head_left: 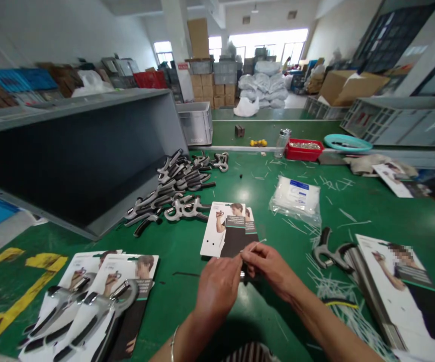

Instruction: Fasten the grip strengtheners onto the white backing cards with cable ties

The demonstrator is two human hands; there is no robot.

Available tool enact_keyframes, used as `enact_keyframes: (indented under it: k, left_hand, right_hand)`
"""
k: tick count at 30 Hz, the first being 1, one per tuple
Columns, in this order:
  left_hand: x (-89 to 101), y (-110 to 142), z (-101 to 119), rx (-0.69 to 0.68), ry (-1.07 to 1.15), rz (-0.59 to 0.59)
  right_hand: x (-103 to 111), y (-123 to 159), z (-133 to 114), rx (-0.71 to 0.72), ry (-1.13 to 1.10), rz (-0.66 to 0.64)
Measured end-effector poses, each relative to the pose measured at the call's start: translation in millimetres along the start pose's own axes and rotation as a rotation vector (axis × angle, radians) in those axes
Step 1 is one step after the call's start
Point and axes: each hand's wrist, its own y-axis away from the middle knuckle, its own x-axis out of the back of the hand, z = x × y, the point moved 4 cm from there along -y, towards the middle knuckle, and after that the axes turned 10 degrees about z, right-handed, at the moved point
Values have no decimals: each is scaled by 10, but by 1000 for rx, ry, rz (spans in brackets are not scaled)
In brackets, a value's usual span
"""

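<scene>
My left hand (219, 281) and my right hand (260, 260) meet over the near middle of the green table. Between the right thumb and fingers is a thin white cable tie (259, 242), its end sticking out past them. The left fingers are pressed together against the right fingertips; what they grip is hidden. Just beyond the hands lie printed backing cards (212, 232), two overlapping. A bit of shiny metal shows under my hands, mostly covered. Hand grip strengtheners fastened on cards (100, 306) lie at the left.
Loose hand grips (181, 183) are heaped by a grey bin (134, 115). Right of centre lies a bag of cable ties (296, 196). Farther right are another grip (332, 254), a card stack (402, 286) and scattered ties (347, 306). A red tray (303, 156) stands behind.
</scene>
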Motion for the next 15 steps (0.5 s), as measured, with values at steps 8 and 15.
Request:
enact_keyframes:
  k: [8,15]
  left_hand:
    - [-62,77,-255,512,573,-147]
    - [-71,111,-298,625,713,-100]
  right_hand:
    - [84,-46,43,11,1,20]
    - [75,-14,100,18,-15,33]
